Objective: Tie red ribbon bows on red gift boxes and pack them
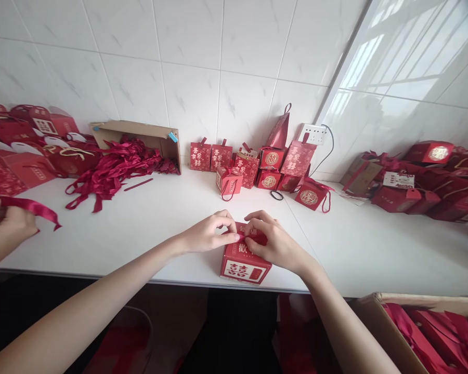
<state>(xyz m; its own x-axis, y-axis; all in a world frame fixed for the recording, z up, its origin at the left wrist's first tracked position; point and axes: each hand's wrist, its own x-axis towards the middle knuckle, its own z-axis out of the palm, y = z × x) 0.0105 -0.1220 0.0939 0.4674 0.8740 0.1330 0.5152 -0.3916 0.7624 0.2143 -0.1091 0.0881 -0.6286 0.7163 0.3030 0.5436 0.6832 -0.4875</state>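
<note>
A red gift box (245, 262) with gold and white lettering stands at the front edge of the white table (171, 208). Over its top, my left hand (214, 232) pinches a dark red ribbon (242, 237) between thumb and forefinger. From the other side my right hand (271, 239) grips the same ribbon, fingers curled. Both hands meet at the middle of the lid, almost touching. The fingers hide part of the ribbon and some lettering.
Left of me, another person's hand (11, 223) holds a ribbon. Behind are a cardboard box (136, 129) spilling ribbons (117, 163), several small red boxes (269, 179), a black ring (276, 195) and a power strip (313, 134). A carton (378, 317) of red boxes sits front right.
</note>
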